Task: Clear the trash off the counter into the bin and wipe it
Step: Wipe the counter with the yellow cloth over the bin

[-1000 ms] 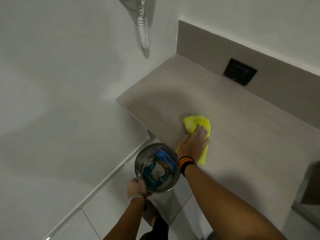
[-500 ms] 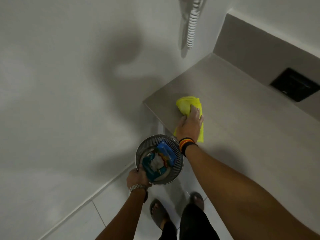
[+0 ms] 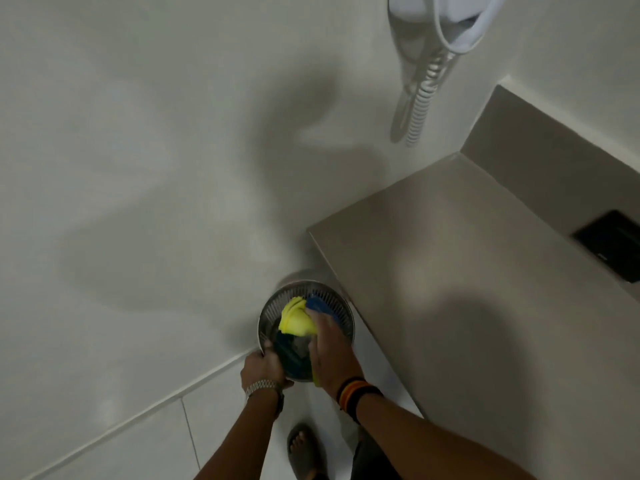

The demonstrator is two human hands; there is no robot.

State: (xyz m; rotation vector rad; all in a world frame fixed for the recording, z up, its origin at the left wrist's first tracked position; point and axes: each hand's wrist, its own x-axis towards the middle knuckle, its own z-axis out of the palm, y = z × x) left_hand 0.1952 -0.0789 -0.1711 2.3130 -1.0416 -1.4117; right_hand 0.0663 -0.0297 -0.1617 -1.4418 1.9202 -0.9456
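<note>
A round metal bin (image 3: 273, 306) hangs just past the left end of the grey counter (image 3: 450, 244), held by its near rim in my left hand (image 3: 263, 370). Blue and teal wrappers (image 3: 320, 304) lie inside it. My right hand (image 3: 330, 348) is over the bin's mouth, gripping a bunched yellow cloth (image 3: 296, 320) that hangs above the trash. The counter top shows no loose items.
A white wall-mounted device with a coiled cord (image 3: 420, 102) hangs above the counter's left end. A black socket plate (image 3: 613, 244) sits in the backsplash. White wall fills the left; tiled floor and my sandalled foot (image 3: 304, 448) lie below.
My right hand has swept the yellow cloth leftward off the counter's edge and now holds it over the bin. The view has shifted left; the bin stays in my left hand.
</note>
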